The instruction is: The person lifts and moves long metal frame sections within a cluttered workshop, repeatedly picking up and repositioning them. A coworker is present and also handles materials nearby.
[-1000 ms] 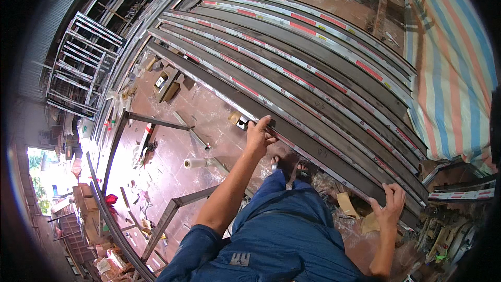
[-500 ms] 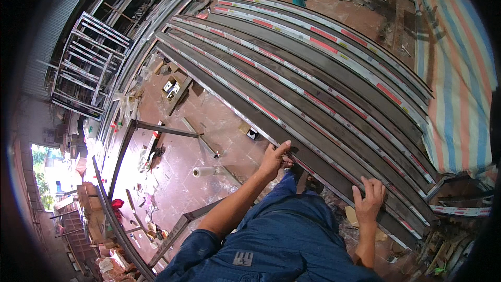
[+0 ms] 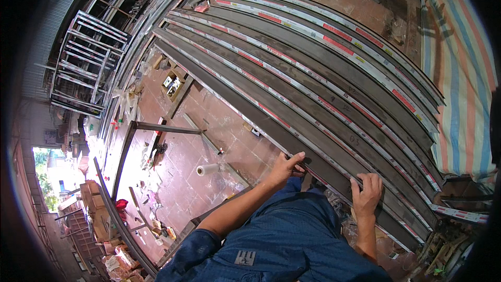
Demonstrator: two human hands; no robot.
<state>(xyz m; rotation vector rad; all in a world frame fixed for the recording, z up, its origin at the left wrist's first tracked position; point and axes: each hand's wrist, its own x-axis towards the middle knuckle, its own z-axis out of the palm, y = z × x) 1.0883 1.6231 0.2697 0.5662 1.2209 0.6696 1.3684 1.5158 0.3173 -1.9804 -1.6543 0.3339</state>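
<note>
Long grey metal bars [image 3: 250, 68] with red-and-white film strips along their edges lie side by side, slanting from far left to near right. At the nearest bar [image 3: 237, 107], my left hand [image 3: 284, 169] is closed round the near edge, its thumb on top and its other fingers partly hidden below. Further right, my right hand [image 3: 367, 190] has its fingers bent over the same bar close to its right end, against the edge of the neighbouring bar. My body stands right up against the row.
A metal frame [image 3: 169, 128] stands on the tiled floor at left, near a roll of clear film [image 3: 207, 169] and scattered offcuts. A ladder-like frame [image 3: 86, 68] leans at far left. Striped sheeting [image 3: 462, 83] hangs at right. Wood scraps [image 3: 449, 253] lie at near right.
My left hand has slid a little right and nearer along the bar's edge. My right hand's fingers, spread before, are now more bent. The view has shifted slightly.
</note>
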